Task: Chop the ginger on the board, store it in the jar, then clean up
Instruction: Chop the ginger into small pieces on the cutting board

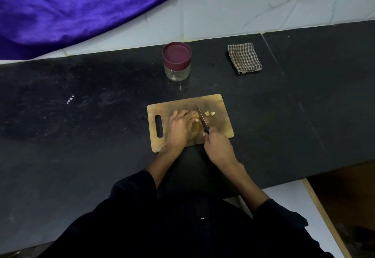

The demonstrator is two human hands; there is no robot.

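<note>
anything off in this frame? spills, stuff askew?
Nothing serious. The board lies slightly skewed to the counter edge. A small white smudge marks the counter left of the board. The jar is upright with its lid on; the cloth lies folded. No spills visible.

Wooden board [221, 123] lies on black counter [81, 136], handle slot to the left. Left hand [180, 126] rests on board, fingers bent over ginger [195, 126], mostly hidden. Right hand [218, 146] grips black-handled knife [202, 118], blade just beside left fingertips. Two cut pcs [209, 113] lie right of blade. Jar [177, 61], maroon lid on, stands behind board. Checked cloth [244, 57] at rear right; purple fabric [71, 8] upper left.
</note>
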